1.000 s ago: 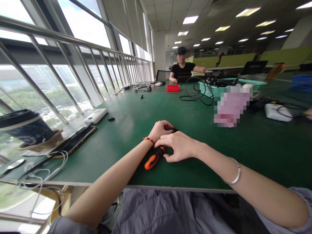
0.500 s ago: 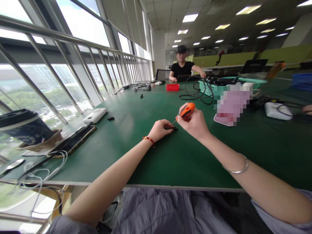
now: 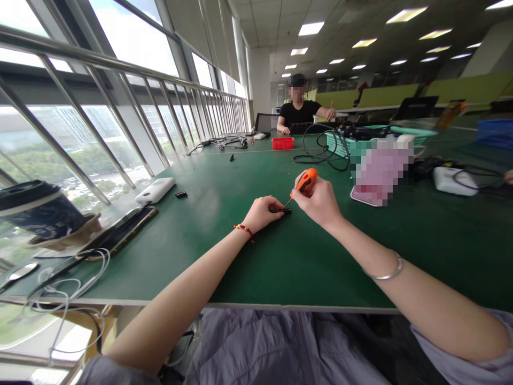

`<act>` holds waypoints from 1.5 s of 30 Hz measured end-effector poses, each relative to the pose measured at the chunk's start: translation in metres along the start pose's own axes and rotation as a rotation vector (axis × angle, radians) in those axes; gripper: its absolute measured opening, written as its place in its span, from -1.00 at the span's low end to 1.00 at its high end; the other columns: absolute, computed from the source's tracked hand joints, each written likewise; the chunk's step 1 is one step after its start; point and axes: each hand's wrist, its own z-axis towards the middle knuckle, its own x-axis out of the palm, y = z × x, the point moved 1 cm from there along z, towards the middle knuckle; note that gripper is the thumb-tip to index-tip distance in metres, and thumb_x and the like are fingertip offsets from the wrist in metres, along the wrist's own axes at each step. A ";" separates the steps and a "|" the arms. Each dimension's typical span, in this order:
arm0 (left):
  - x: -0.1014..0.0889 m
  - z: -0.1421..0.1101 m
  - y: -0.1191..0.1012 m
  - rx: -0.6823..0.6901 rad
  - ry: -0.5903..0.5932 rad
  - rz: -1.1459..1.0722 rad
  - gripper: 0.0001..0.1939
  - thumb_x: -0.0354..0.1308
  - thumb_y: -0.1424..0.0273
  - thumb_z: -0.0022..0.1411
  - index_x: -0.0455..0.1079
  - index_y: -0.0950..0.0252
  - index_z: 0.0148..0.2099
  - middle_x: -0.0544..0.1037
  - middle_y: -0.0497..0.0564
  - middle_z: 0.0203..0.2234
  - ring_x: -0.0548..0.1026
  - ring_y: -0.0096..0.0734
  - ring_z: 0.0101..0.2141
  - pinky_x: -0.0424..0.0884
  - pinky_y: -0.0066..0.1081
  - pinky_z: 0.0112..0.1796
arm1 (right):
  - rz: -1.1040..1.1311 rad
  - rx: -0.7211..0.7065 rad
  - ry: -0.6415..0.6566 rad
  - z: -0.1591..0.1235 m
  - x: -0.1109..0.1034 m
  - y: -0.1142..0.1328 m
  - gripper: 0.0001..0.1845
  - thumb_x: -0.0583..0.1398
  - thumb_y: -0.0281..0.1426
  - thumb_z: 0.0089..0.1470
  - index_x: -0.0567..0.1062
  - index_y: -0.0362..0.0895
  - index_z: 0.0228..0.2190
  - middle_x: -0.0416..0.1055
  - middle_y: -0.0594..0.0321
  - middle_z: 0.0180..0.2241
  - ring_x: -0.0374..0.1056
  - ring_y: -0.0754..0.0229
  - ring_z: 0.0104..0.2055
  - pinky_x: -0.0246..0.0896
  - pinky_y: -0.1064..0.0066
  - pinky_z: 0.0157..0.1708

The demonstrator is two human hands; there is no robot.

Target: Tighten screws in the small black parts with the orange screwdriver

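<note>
My left hand (image 3: pixel 262 213) rests on the green table (image 3: pixel 280 256) with its fingers pinched round a small black part (image 3: pixel 285 210). My right hand (image 3: pixel 316 202) is closed round an orange-handled screwdriver (image 3: pixel 305 181), held tilted with its thin tip pointing down at the black part. The two hands are close together near the table's middle. A red bead bracelet sits on my left wrist and a silver bangle on my right forearm.
A white power bank (image 3: pixel 155 190), a small black piece (image 3: pixel 181 194), a phone (image 3: pixel 124 227), a paper cup (image 3: pixel 40 211) and white cables (image 3: pixel 60 283) lie at the left. A red tray (image 3: pixel 282 143), black cables, a teal basket (image 3: pixel 340 143) and a seated person (image 3: pixel 300 109) are at the far end.
My right hand picked the screwdriver up from the table in front of me and brought its tip down to the black part. My left hand stayed on the part.
</note>
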 end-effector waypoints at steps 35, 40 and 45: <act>0.001 0.002 0.005 0.023 -0.006 -0.009 -0.86 0.21 0.50 -0.06 0.48 0.36 -0.35 0.54 -0.01 -0.46 0.47 -0.45 -0.42 0.42 -0.46 -0.30 | -0.081 -0.006 -0.069 -0.001 0.000 0.002 -0.65 0.17 -0.30 -0.14 0.36 -0.07 -0.22 0.30 0.37 -0.53 0.21 0.29 -0.58 0.11 0.45 -0.53; 0.001 0.002 0.005 0.033 -0.005 -0.007 -0.88 0.21 0.51 -0.06 0.48 0.36 -0.37 0.54 -0.02 -0.47 0.47 -0.45 -0.43 0.42 -0.46 -0.31 | -0.142 -0.063 -0.165 -0.001 -0.002 0.005 -0.35 0.21 -0.22 -0.21 0.20 -0.09 -0.03 0.35 0.30 -0.39 0.23 0.26 -0.55 0.11 0.42 -0.55; 0.000 0.003 0.005 0.040 0.010 -0.001 -0.86 0.21 0.49 -0.05 0.49 0.36 -0.35 0.54 0.00 -0.43 0.48 -0.44 -0.41 0.43 -0.45 -0.29 | -0.208 -0.004 -0.149 -0.002 -0.004 0.011 -0.66 0.17 -0.17 -0.11 0.37 -0.07 -0.28 0.20 0.42 -0.65 0.19 0.25 -0.59 0.07 0.44 -0.51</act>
